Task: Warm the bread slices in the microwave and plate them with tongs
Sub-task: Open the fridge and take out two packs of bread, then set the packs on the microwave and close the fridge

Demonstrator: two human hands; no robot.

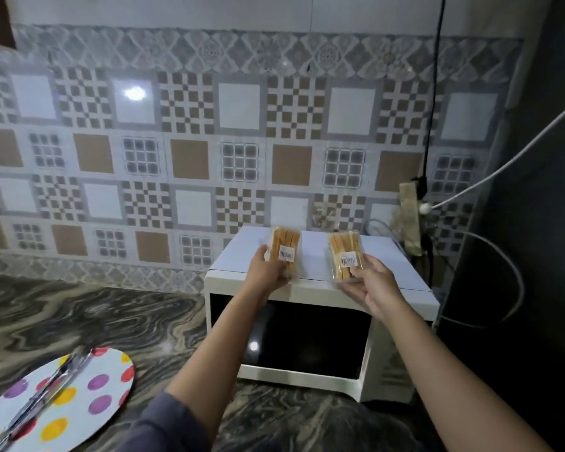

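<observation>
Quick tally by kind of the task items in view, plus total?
Bread packs: 2, one in the left hand at, one in the right hand at
Microwave: 1
Plate: 1
Tongs: 1
Total: 5

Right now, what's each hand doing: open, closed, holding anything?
Left hand: closed on the left bread packet.
Right hand: closed on the right bread packet.
</observation>
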